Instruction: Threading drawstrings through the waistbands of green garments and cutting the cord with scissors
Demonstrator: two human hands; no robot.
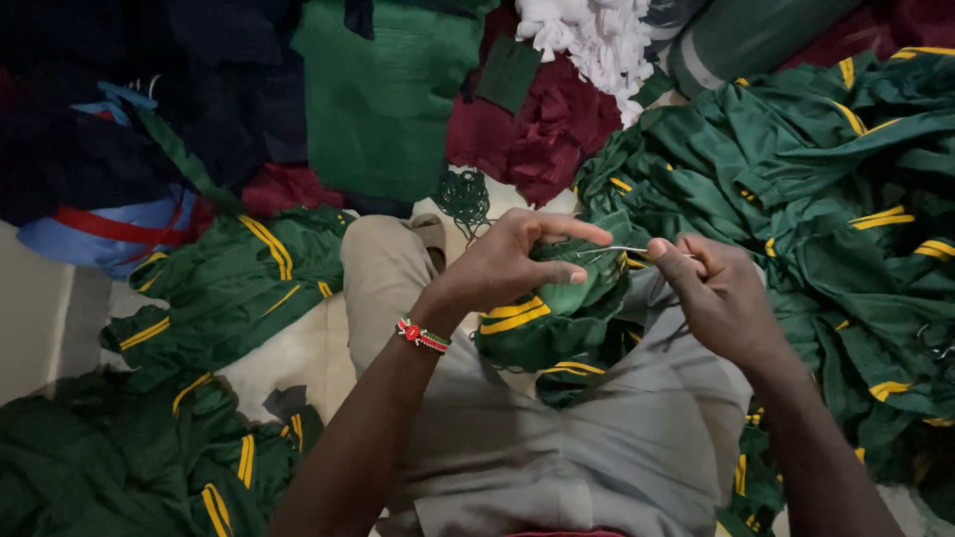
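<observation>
Head view: your left hand (512,267) is curled shut around a bunched green garment (557,308), thumb stretched across the top fold and fingers (557,273) wrapped under it, pressing the cloth into a tight wad over your lap. Your right hand (721,298) is closed too, thumb and forefinger pinched on a thin metal tool (612,250), which looks like a needle or small snips; you cannot tell which. Its tip reaches the top of the wad, just beside your left thumb. The garment is smooth, slightly glossy cloth, dark green with yellow stripes at the hem, crumpled into soft folds. It rests on your grey trousers (597,438). A beaded band (423,335), red, white and green, rings your left wrist. More green pieces (826,199) with yellow trim are heaped on your right, and others (229,288) lie flat on your left. Beyond lie maroon cloth (542,129), a white frilly bundle (587,35) and a plain green sheet (383,99).
</observation>
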